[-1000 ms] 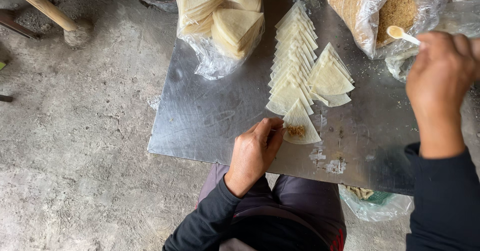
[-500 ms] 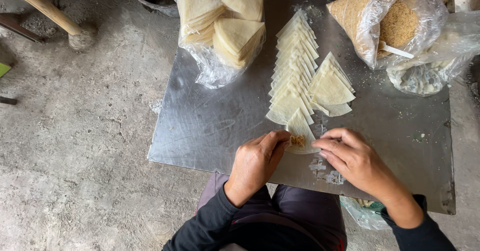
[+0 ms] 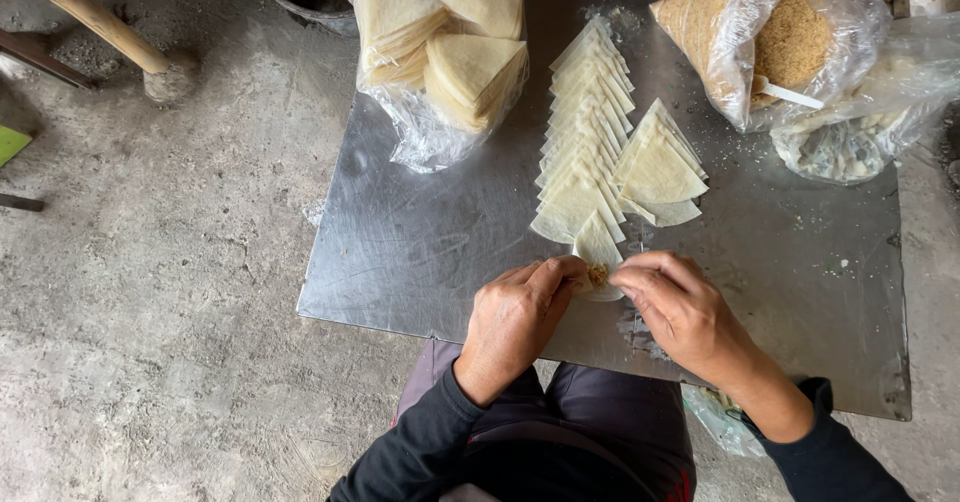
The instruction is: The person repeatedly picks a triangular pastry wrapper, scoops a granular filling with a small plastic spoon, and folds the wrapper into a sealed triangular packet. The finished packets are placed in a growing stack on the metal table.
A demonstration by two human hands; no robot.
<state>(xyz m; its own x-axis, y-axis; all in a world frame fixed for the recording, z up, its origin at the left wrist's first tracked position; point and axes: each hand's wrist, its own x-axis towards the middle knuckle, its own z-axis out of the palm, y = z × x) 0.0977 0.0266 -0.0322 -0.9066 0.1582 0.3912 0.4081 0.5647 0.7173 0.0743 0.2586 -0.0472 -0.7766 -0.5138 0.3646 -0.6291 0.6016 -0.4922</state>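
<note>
Rough grey concrete floor (image 3: 150, 312), daylight

Far-left bag: a clear, crinkled plastic bag (image 3: 425, 127) lying open on the far left part of the grey sheet-metal counter (image 3: 420, 252), holding stacks of pale cream triangular wrappers.
Far-right bag: a clear plastic bag of tan-brown crumbly filling (image 3: 745, 32) at the counter's far right corner, bulging, its mouth open, a small white spoon handle poking out.
Bag beside it: a clear, glossy plastic bag (image 3: 850, 132) just right of and touching the filling bag, slumped, with pale greyish contents that cannot be made out.
Near edge: a scrap of clear plastic bag (image 3: 722, 424) hanging below the counter's near edge.
Labels, signs, screens: none visible.
</note>
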